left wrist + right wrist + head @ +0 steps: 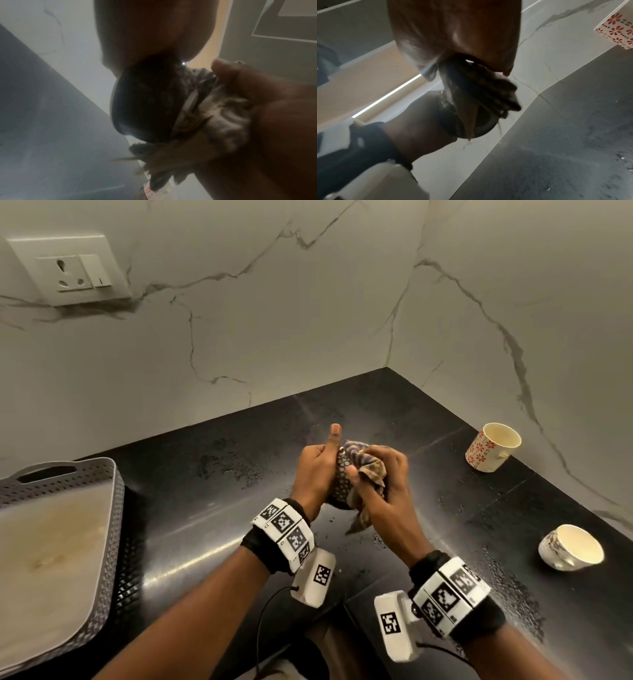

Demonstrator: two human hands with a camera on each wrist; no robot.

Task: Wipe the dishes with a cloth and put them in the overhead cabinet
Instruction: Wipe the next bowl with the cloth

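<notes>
Head view showed our left hand [317, 470] wrapped around a small dark cup with a pale dotted pattern [339, 474], thumb raised, the cup lifted clear above the black polished stone bench [205, 474]. Our right hand [383, 487] was bunched on a striped brown-and-purple cloth [368, 470], pressing it against the cup's mouth and side, a loose corner hanging below. Both hands were clamped, one on each thing, and pressed together.

We judged the cup to be light, rigid and breakable, and probably wet and slick, given the droplets scattered on the bench; gripping around the body, as the left hand did, seemed safer than pinching the rim. The cloth was soft and bunched easily into the cup.

To the right stood a cream mug with red flowers [493, 446] near the marble-look wall, and nearer us a white cup with a faint floral print [570, 547]. At far left sat a grey perforated plastic tray [102, 542].
</notes>
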